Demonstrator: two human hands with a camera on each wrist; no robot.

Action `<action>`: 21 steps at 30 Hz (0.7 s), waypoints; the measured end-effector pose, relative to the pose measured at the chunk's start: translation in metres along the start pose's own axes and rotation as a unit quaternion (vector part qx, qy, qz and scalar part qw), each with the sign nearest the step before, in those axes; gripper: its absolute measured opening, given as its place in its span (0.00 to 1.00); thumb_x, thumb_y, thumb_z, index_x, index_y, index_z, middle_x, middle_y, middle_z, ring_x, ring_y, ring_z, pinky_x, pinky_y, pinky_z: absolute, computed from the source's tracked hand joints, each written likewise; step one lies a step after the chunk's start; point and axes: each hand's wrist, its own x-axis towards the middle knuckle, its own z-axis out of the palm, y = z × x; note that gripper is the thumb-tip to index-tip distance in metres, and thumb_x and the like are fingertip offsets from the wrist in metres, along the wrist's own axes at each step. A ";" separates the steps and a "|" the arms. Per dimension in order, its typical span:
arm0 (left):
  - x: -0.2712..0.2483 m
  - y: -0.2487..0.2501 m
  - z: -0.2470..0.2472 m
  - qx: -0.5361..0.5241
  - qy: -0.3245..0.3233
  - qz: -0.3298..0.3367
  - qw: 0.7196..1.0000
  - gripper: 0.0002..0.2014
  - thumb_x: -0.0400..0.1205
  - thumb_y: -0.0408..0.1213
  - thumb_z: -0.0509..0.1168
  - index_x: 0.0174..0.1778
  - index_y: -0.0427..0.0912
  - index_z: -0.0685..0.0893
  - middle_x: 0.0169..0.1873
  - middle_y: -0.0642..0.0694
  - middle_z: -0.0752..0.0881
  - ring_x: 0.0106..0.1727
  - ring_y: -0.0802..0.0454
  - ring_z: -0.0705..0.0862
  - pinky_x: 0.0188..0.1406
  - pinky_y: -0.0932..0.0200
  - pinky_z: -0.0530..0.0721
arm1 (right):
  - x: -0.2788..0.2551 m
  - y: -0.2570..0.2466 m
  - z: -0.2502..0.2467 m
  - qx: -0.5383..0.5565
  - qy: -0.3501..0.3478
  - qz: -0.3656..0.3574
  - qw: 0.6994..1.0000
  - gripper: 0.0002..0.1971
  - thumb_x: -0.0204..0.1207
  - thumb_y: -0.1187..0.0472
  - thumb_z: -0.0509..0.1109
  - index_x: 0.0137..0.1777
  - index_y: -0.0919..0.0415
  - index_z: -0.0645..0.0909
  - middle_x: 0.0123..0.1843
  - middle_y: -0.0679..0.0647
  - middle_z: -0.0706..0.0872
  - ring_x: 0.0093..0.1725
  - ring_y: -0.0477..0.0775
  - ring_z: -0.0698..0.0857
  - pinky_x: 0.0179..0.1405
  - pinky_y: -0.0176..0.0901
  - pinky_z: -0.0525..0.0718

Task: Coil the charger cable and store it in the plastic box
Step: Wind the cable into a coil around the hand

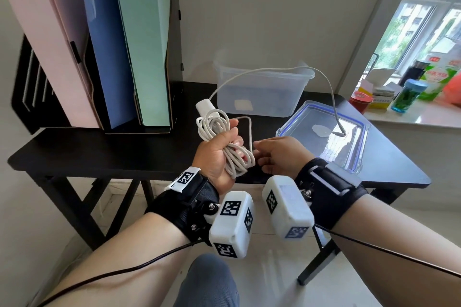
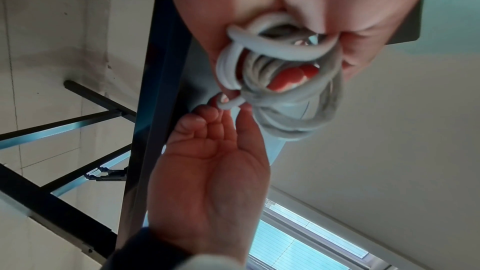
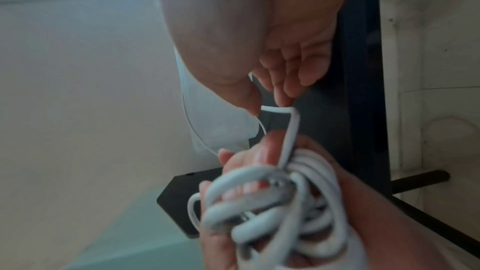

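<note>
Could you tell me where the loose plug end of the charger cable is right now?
In the head view, the plug end rests on the clear lid lying on the table's right side, just in front of the plastic box and beyond the right hand.

1. Daylight enters through the window (image 1: pixel 414 30), right of the black table (image 1: pixel 124 149), and leaves glare on the clear lid (image 1: pixel 324 132).
2. The head view bends at its edges.
3. Both wrist views are dim and soft; the coiled cable (image 3: pixel 272 202) blurs.
</note>
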 end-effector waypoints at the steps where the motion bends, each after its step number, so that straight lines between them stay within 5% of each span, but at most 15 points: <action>1: -0.001 0.000 0.000 0.006 -0.003 0.000 1.000 0.07 0.82 0.30 0.55 0.48 0.41 0.78 0.18 0.50 0.72 0.15 0.58 0.70 0.21 0.67 0.76 | 0.001 0.000 -0.001 0.002 -0.003 -0.002 1.000 0.05 0.77 0.65 0.66 0.42 0.64 0.81 0.31 0.57 0.77 0.25 0.49 0.71 0.18 0.33 0.71; 8: 0.001 -0.001 -0.002 0.011 0.085 -0.007 0.996 0.04 0.81 0.30 0.61 0.49 0.40 0.80 0.25 0.47 0.73 0.13 0.58 0.73 0.16 0.67 0.75 | -0.001 0.008 0.004 -0.081 0.028 -0.117 0.989 0.09 0.79 0.60 0.64 0.41 0.50 0.84 0.30 0.49 0.84 0.27 0.47 0.79 0.25 0.37 0.76; 12: 0.000 0.000 0.000 0.058 0.079 -0.003 0.995 0.07 0.80 0.35 0.65 0.40 0.36 0.77 0.16 0.46 0.78 0.14 0.54 0.79 0.16 0.65 0.79 | -0.007 0.004 0.006 -0.065 0.012 -0.148 0.987 0.09 0.78 0.62 0.66 0.41 0.50 0.86 0.32 0.53 0.84 0.27 0.48 0.78 0.21 0.33 0.75; 14: -0.001 0.000 0.001 0.077 0.050 -0.005 0.996 0.07 0.80 0.36 0.65 0.40 0.36 0.77 0.14 0.47 0.81 0.15 0.53 0.81 0.17 0.63 0.81 | -0.008 0.003 0.007 -0.063 0.009 -0.168 0.984 0.10 0.77 0.63 0.67 0.40 0.50 0.87 0.36 0.58 0.87 0.31 0.51 0.82 0.26 0.37 0.83; 17: 0.000 -0.002 -0.001 0.091 0.015 -0.007 0.996 0.06 0.77 0.37 0.67 0.43 0.38 0.79 0.19 0.46 0.85 0.22 0.52 0.86 0.27 0.57 0.86 | -0.011 0.004 0.009 -0.069 -0.001 -0.198 0.978 0.12 0.75 0.65 0.69 0.36 0.49 0.88 0.39 0.58 0.90 0.39 0.55 0.87 0.46 0.50 0.89; 21: 0.000 -0.004 -0.004 0.112 -0.006 -0.011 0.994 0.19 0.64 0.41 0.72 0.48 0.36 0.81 0.31 0.41 0.89 0.33 0.46 0.89 0.38 0.50 0.88 | -0.013 0.003 0.009 -0.099 0.001 -0.235 0.967 0.09 0.73 0.65 0.72 0.37 0.50 0.86 0.36 0.56 0.89 0.36 0.51 0.86 0.43 0.45 0.88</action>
